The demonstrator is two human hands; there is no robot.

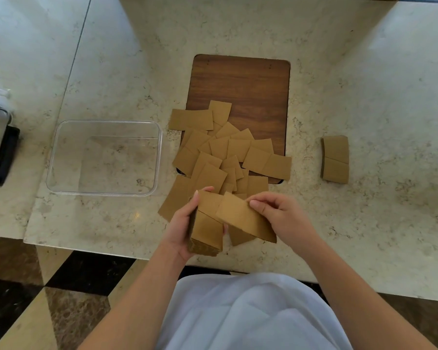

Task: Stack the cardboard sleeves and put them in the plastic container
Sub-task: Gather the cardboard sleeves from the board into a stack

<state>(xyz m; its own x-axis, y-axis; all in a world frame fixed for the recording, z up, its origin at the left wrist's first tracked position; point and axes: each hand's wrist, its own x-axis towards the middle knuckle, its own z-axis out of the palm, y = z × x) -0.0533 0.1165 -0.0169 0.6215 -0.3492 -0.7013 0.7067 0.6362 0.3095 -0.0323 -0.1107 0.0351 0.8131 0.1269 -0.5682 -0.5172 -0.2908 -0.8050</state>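
Head view, hands (185,223) gripping sleeves (208,223)

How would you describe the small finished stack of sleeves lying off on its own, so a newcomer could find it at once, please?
Start at the wooden board in the middle of the marble counter. Look to its right, past the loose pile of sleeves spread over its near end. There the small stack lies alone on bare marble, squared up and untouched by either hand, unlike the scattered ones.

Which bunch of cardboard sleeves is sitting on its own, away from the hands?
The small neat stack on the counter right of the wooden board. The loose pile is scattered, and the left hand holds the third.
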